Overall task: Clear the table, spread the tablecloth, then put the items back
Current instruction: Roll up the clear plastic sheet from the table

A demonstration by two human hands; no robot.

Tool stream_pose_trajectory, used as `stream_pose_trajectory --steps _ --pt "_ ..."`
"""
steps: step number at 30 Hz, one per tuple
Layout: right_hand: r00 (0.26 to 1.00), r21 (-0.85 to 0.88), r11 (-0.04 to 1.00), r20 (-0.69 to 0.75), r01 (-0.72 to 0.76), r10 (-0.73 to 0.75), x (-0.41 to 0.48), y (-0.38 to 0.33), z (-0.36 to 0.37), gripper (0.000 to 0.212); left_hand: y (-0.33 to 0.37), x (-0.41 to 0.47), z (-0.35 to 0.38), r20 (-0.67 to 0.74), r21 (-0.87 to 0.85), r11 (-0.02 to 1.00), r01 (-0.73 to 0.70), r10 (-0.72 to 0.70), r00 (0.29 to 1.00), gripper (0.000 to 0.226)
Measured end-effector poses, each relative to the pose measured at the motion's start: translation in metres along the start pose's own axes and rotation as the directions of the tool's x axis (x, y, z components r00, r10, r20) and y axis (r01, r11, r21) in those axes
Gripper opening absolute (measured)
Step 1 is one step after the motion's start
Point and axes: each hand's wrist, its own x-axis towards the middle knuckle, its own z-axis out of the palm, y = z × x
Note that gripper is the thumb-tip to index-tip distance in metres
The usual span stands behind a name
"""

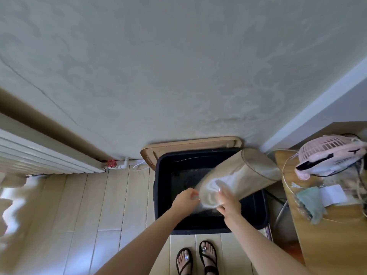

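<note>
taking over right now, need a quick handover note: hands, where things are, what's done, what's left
Left hand pinches the open end of the beige cylindrical fabric bag; right hand grips the white cloth, likely the tablecloth, at its mouth.
Bag is held over the open dark blue plastic bin on the floor.
Wooden table carries a pink fan, teal cloth, white paper.
Done: bag in hand. Left: clear table, spread cloth, return items.

beige translucent pouch (241, 176), white tablecloth (211, 188) inside, tilted, held above dark bin (158, 175)
</note>
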Motion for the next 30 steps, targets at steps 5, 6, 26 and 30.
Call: stream_pose_trajectory --steps 5,6,26,30 --pt "0.99 0.106 0.993 0.136 -0.043 0.028 0.001 -0.012 0.002 0.024 0.001 0.007 -0.003 -0.112 -0.056 0.998 -0.021 0.014 0.994 0.033" --pt "0.989 0.106 0.993 0.145 -0.047 0.031 0.005 -0.018 0.004 0.033 0.006 0.008 -0.005 -0.125 -0.076 0.996 -0.043 0.033 0.992 0.032" --pt "0.943 -0.458 0.86 0.326 0.224 -0.072 -0.071 -0.062 0.007 0.022 0.016 -0.046 -0.018 -0.085 -0.239 0.964 -0.114 0.096 0.992 0.013" --pt "0.889 -0.478 0.808 0.443 0.344 -0.116 -0.122 -0.054 0.018 0.019 0.011 -0.086 -0.028 -0.14 -0.411 0.901 -0.141 0.091 0.986 0.011"
